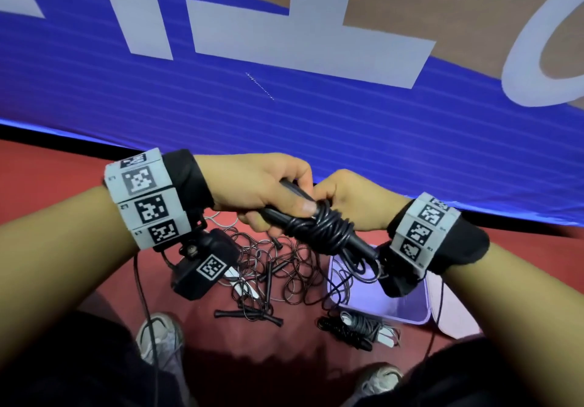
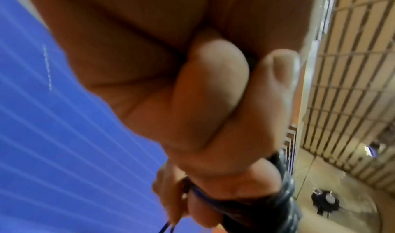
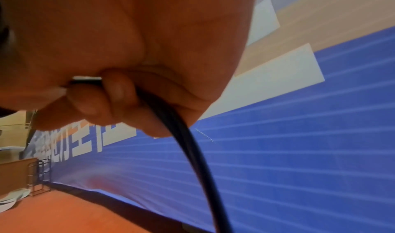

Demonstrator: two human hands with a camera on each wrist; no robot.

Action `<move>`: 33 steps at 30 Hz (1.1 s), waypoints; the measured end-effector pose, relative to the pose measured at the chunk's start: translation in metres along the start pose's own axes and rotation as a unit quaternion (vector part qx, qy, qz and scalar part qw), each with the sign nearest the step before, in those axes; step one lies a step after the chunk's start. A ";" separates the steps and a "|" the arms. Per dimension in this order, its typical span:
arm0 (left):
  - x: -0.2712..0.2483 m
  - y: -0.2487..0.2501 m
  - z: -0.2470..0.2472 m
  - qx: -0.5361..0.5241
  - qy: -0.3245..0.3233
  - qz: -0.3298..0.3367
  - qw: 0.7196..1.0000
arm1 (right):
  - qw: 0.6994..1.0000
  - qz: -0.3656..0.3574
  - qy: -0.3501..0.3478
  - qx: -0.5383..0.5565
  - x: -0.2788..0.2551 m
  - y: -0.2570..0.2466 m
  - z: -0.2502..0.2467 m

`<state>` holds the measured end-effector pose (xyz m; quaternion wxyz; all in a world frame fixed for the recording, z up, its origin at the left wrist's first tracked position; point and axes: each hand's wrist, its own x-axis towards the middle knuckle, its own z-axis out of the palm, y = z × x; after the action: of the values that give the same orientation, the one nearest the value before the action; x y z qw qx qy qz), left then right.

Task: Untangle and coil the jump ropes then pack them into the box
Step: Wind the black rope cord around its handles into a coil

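1. Up close to the head camera, the left hand (image 1: 259,185) is clenched around the black handles (image 1: 284,214) of a jump rope, thumb pressed along the top.
2. The black rope (image 1: 328,226) is wound in tight turns around those handles, held in mid-air above the red floor (image 1: 47,192).
3. The right hand (image 1: 354,198) sits just beside the bundle, fingers curled and pinching a black strand (image 3: 188,143) of that rope; the right wrist view shows the strand running out from between its fingertips.
4. In the left wrist view the fingers (image 2: 209,88) are wrapped shut over the coiled bundle (image 2: 284,194).
5. Down on the floor, a tangled pile of thin ropes (image 1: 275,267) with black handles lies between the forearms.
6. The lavender box (image 1: 410,308) sits right of the pile, with rope loops hanging over its near-left rim.
7. One coiled rope bundle (image 1: 357,327) rests on the floor just in front of the box.
8. Behind it all hangs a blue banner (image 1: 158,90) with large white lettering.
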<state>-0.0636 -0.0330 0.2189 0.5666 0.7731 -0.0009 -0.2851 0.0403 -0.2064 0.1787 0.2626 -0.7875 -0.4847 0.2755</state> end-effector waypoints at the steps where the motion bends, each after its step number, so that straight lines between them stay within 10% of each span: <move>1: 0.001 -0.001 0.000 0.032 -0.004 -0.020 0.999 | 1.000 -0.001 0.001 -0.014 -0.001 0.003 -0.003; 11: 0.017 -0.005 -0.004 0.243 0.074 -0.090 0.963 | 0.984 0.013 0.079 -0.159 -0.002 -0.007 -0.016; 20: 0.029 -0.018 -0.006 0.315 0.196 -0.075 0.926 | 0.984 0.036 0.173 0.022 -0.011 -0.025 0.001; 25: 0.026 -0.010 -0.016 0.081 0.304 -0.001 0.949 | 0.936 0.004 0.258 0.241 -0.010 -0.030 0.017; 33: 0.008 0.003 -0.022 -0.145 0.285 0.057 0.946 | 0.893 -0.057 0.252 0.368 -0.010 -0.030 0.031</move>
<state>-0.0462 -0.0177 0.2220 0.6642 0.7306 0.1575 -0.0172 -0.0039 -0.1988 0.1788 0.6623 -0.6484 -0.3103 0.2114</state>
